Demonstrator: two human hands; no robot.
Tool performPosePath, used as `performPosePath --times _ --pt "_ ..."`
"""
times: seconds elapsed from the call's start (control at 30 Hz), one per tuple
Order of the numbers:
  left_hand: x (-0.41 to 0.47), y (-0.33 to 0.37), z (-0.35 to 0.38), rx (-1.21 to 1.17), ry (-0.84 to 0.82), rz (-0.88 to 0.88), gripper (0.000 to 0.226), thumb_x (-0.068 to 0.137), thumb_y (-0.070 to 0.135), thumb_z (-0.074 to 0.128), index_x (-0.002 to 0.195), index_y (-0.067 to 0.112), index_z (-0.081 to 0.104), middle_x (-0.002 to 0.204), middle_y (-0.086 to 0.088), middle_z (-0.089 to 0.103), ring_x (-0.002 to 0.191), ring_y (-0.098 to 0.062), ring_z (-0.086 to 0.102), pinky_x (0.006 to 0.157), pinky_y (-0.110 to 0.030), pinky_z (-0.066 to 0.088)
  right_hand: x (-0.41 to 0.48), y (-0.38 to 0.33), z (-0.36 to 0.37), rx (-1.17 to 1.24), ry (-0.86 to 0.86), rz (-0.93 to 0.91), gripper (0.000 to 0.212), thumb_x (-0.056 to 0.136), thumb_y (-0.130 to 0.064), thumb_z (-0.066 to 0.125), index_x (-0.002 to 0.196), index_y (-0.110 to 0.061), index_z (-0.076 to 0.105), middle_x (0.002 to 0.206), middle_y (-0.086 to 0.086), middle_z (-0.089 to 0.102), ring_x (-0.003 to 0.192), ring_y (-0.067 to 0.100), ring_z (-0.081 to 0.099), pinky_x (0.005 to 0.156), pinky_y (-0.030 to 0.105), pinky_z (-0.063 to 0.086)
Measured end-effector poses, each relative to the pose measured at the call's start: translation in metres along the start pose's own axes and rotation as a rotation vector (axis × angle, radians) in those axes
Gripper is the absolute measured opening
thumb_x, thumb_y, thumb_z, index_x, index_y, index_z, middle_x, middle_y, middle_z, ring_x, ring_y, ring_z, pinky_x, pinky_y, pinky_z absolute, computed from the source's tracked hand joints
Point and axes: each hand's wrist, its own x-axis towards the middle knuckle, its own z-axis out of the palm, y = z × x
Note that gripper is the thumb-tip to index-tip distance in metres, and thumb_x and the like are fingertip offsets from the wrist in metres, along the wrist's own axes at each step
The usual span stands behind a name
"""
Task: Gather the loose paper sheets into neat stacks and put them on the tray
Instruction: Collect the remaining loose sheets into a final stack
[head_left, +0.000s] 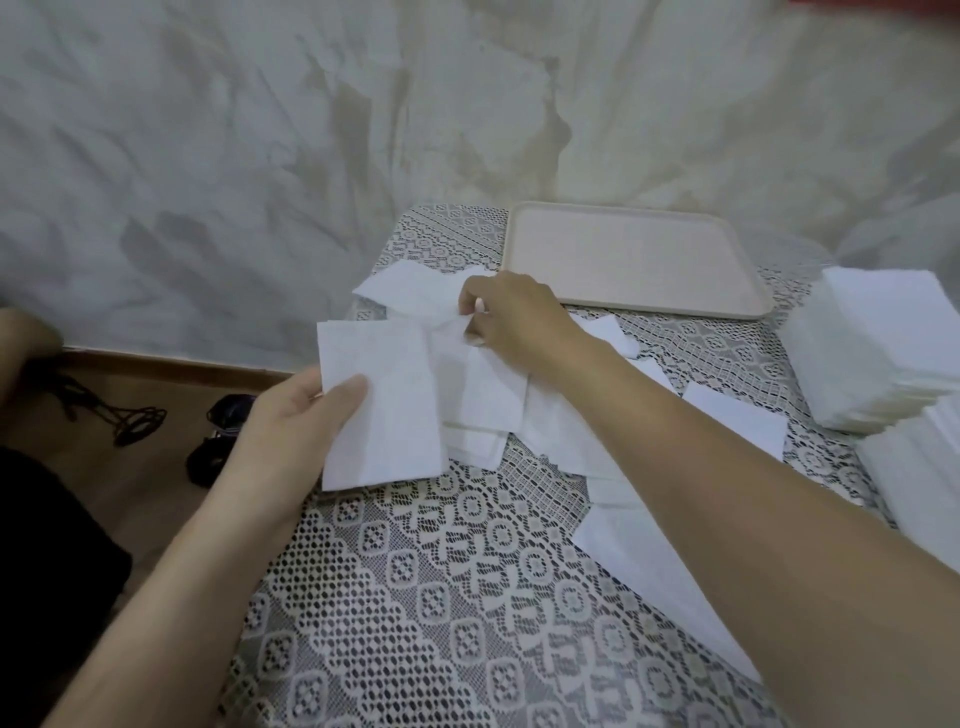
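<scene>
Pinching a loose sheet (415, 296) with my right hand (511, 317): fingers (470, 299) clenched on its crumpled edge, just off the tray's near-left corner. My left hand (291, 415) grips the gathered sheets (384, 410) by their left edge, thumb on top, nearer to me than the tray; can't tell how many are in the bundle. More loose sheets (737, 421) overlap on the tabletop (441, 571) on the tray's near side. The tray (639, 260) has nothing on it yet. Squared stacks (878, 343) sit to the right of the tray.

Handling guess: the paper is thin, limp and very light, so it creases and slides easily. The lace cloth (363, 623) may snag corners. Take each sheet by a corner or edge with a light pinch. Support the bundle from under and square it before the tray.
</scene>
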Motion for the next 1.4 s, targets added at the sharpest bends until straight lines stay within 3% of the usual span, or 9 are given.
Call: performPosePath --times 0.23,0.37,0.5,0.6,0.73,0.9,1.23,1.33,1.4 --pt "0.001 0.001 0.001 0.026 -0.015 0.006 0.021 0.108 0.027 0.058 0.117 0.023 0.076 0.109 0.001 0.081 0.104 -0.026 0.076 0.093 -0.05 0.059 -0.031 0.004 -0.029 -0.023 0.011 0.001 0.017 0.094 -0.015 0.061 0.108 -0.023 0.068 0.093 -0.007 0.054 0.09 0.018 0.051 0.072 0.031 0.03" --pt "-0.001 0.002 0.01 0.036 -0.043 0.013 0.02 0.108 0.027 0.058 0.116 0.021 0.075 0.108 -0.003 0.081 0.097 -0.028 0.077 0.081 -0.046 0.059 -0.071 0.011 -0.051 -0.024 0.002 0.014 0.011 0.093 -0.02 0.065 0.103 -0.023 0.069 0.078 -0.013 0.049 0.085 0.015 0.048 0.068 0.031 0.027" --pt "-0.009 0.003 0.024 0.031 -0.083 0.016 0.019 0.108 0.025 0.057 0.113 0.021 0.075 0.106 -0.001 0.081 0.1 -0.028 0.077 0.087 -0.052 0.06 -0.115 0.022 -0.063 -0.048 0.01 0.048 0.007 0.092 -0.02 0.067 0.096 -0.025 0.068 0.072 -0.015 0.047 0.079 0.014 0.047 0.059 0.021 0.029" --pt "-0.017 0.005 0.038 0.009 -0.112 -0.01 0.018 0.108 0.026 0.058 0.116 0.022 0.073 0.104 -0.001 0.081 0.099 -0.03 0.077 0.078 -0.051 0.063 -0.149 0.036 -0.067 -0.083 0.007 0.136 0.014 0.095 -0.017 0.059 0.099 -0.028 0.067 0.077 -0.015 0.049 0.083 0.016 0.049 0.063 0.029 0.031" --pt "-0.027 0.006 0.061 0.016 -0.159 -0.022 0.017 0.106 0.026 0.061 0.115 0.021 0.074 0.104 -0.003 0.082 0.1 -0.032 0.077 0.09 -0.059 0.061 -0.191 0.051 -0.07 -0.095 0.042 0.217 0.016 0.101 -0.02 0.055 0.107 -0.025 0.068 0.086 -0.01 0.05 0.085 0.019 0.052 0.069 0.035 0.034" --pt "-0.034 0.006 0.082 0.062 -0.215 0.011 0.02 0.106 0.028 0.06 0.119 0.022 0.074 0.105 0.0 0.082 0.098 -0.026 0.079 0.088 -0.05 0.061 -0.217 0.059 -0.07 -0.069 0.097 0.222 0.017 0.102 -0.026 0.055 0.11 -0.028 0.069 0.087 -0.014 0.047 0.085 0.013 0.049 0.071 0.033 0.033" --pt "-0.034 0.011 0.09 0.056 -0.225 0.016 0.018 0.107 0.024 0.058 0.117 0.021 0.073 0.102 0.002 0.082 0.087 -0.017 0.08 0.078 -0.04 0.059 -0.228 0.072 -0.074 0.096 0.131 0.216 0.015 0.095 -0.041 0.055 0.094 -0.035 0.07 0.108 -0.013 0.052 0.076 -0.001 0.051 0.074 0.032 0.038" --pt "-0.037 0.009 0.087 0.051 -0.223 -0.005 0.02 0.106 0.025 0.06 0.12 0.02 0.073 0.105 -0.001 0.082 0.093 -0.024 0.079 0.084 -0.045 0.06 -0.227 0.068 -0.074 0.178 0.158 0.257 0.032 0.095 -0.055 0.053 0.082 -0.03 0.068 0.105 -0.014 0.066 0.079 -0.003 0.056 0.076 0.032 0.043" --pt "-0.04 0.006 0.085 0.045 -0.223 -0.016 0.021 0.106 0.025 0.06 0.121 0.019 0.073 0.107 -0.004 0.081 0.098 -0.029 0.078 0.087 -0.048 0.06 -0.224 0.064 -0.073 0.19 0.187 0.291 0.041 0.097 -0.057 0.053 0.081 -0.024 0.071 0.097 -0.009 0.073 0.083 0.007 0.063 0.076 0.032 0.048"
